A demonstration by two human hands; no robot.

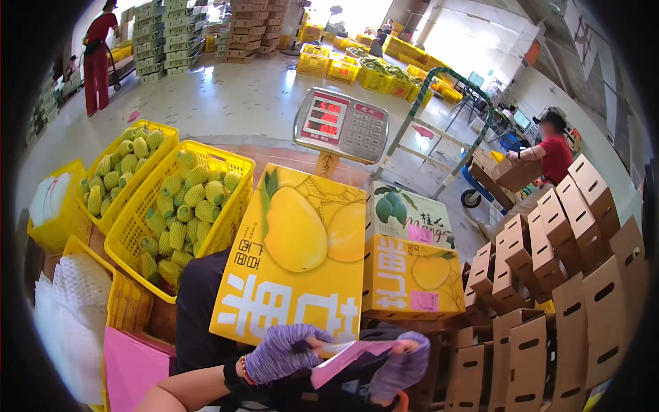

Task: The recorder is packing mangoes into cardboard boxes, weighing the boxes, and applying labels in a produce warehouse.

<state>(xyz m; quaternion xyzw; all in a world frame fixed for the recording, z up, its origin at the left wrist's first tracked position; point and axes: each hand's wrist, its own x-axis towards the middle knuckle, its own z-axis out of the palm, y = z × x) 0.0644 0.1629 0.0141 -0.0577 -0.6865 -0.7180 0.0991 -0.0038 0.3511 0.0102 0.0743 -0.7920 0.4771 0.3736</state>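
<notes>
My left hand (283, 355), in a purple knit glove with bare fingertips, grips one end of a pink label strip (346, 363) at the bottom of the view. The other end is pinched by my right hand (404, 368), gloved the same way. White backing shows along the strip's upper edge near my left fingers. Just beyond my hands is a large yellow carton (293, 247) printed with mangoes, its lid closed. To its right sit a smaller yellow mango carton (412, 278) and a pale green mango carton (406, 206), each bearing a pink label.
A lit digital scale display (340, 125) stands behind the large carton. Yellow crates of mangoes in foam nets (190, 201) and white foam sleeves (77, 298) lie left. Brown cardboard cartons (530, 257) crowd the right. A person (553, 149) handles a box beyond a metal-framed cart (412, 123).
</notes>
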